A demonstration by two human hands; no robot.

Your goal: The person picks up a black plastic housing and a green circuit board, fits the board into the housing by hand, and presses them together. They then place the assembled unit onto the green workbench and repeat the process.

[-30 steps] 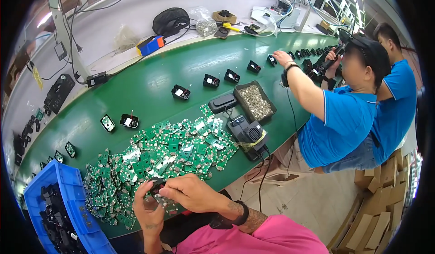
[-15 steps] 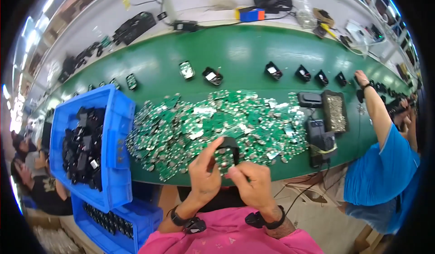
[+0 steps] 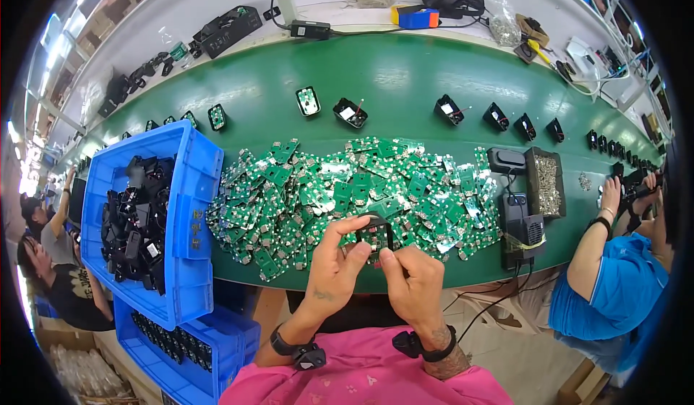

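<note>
A small black plastic housing [image 3: 384,226] is held just above the near edge of a wide heap of green circuit boards [image 3: 347,195]. My left hand [image 3: 334,260] grips its left side, the index finger along the top and the thumb at the inner edge. A green board [image 3: 374,241] shows inside the housing, partly covered by my thumbs. My right hand [image 3: 412,278] is closed at the lower right corner of the housing, with its thumb pressed on the edge. Whether its fingertips also pinch a wire or the board is hidden.
A blue crate [image 3: 199,224] of black housings stands left of the heap, above another blue crate [image 3: 235,333]. Housings [image 3: 350,113] line the far side of the green table [image 3: 390,65]. Right are a black tray [image 3: 547,184] of metal parts and a black device [image 3: 517,221]. Co-workers sit on both sides.
The housing in my hands has turned so its board faces up more. My right hand has shifted slightly right. The right-hand co-worker's arm has drawn back from the row of housings.
</note>
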